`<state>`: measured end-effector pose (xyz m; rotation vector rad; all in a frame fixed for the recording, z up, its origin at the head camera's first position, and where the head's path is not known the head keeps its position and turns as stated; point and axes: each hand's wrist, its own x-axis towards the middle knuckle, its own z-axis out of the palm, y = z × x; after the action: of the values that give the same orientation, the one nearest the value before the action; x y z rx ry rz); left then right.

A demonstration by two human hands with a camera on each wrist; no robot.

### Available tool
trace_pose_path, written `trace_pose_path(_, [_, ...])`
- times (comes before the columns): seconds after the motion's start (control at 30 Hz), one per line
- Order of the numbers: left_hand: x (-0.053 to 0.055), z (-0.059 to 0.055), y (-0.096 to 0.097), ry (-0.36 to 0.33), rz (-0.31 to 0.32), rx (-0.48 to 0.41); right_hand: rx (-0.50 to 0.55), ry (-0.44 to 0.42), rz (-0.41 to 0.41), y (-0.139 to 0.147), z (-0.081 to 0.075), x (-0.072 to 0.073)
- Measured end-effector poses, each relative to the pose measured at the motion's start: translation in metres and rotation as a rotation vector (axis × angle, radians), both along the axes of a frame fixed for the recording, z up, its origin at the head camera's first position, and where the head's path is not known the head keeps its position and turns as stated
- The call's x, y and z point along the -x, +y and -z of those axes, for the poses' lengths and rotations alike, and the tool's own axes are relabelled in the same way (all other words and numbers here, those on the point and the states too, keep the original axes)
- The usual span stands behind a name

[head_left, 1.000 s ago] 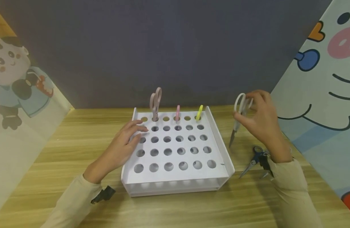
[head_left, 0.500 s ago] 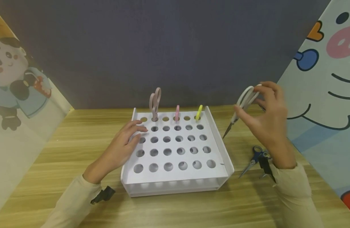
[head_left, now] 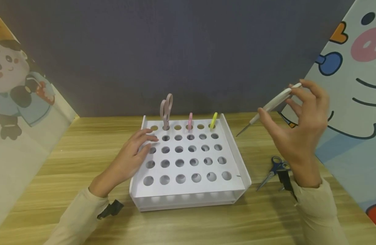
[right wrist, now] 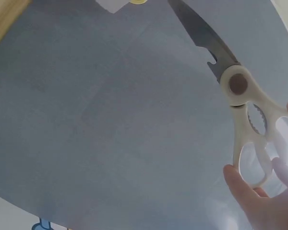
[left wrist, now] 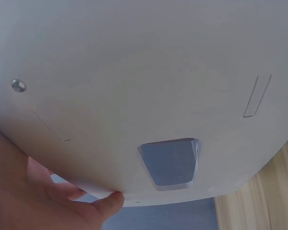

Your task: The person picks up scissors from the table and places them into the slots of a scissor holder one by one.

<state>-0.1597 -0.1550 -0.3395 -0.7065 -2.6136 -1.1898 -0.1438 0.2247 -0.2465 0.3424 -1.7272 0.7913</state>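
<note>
My right hand (head_left: pixel 304 126) pinches white-handled kitchen scissors (head_left: pixel 276 102) by the handle loops, above the table to the right of the white rack (head_left: pixel 172 173). Their tip slants down toward the rack's right wall. In the right wrist view the scissors (right wrist: pixel 237 86) show a broad grey blade and a toothed gap between the handles. Over the rack's left wall lies my left hand (head_left: pixel 129 156), its relaxed fingers touching the top board. Pale pink scissors (head_left: pixel 166 109) stand upright in a back-row hole. Pink (head_left: pixel 190 121) and yellow handles (head_left: pixel 213 120) rise from holes farther right.
Dark blue scissors (head_left: pixel 272 172) lie on the wooden table (head_left: pixel 188 228), right of the rack, with another pair partly hidden by the right wrist. A dark grey panel (head_left: pixel 188 58) closes off the back. Cartoon-printed panels flank both sides.
My right hand has moved right and a little up with the white scissors. They have turned edge-on and tilted more, tip toward the rack. My left hand has stayed on the rack.
</note>
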Motion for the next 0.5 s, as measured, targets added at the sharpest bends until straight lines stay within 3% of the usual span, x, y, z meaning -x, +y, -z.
trace_pose_path(0.2, [0.001,0.000,-0.001,0.002,0.004,0.002,-0.012,0.058,-0.036,-0.011,-0.002,-0.006])
trace_pose_path(0.5, [0.000,0.000,-0.001,-0.002,0.004,-0.003,-0.059,0.079,-0.198,-0.028,0.008,-0.003])
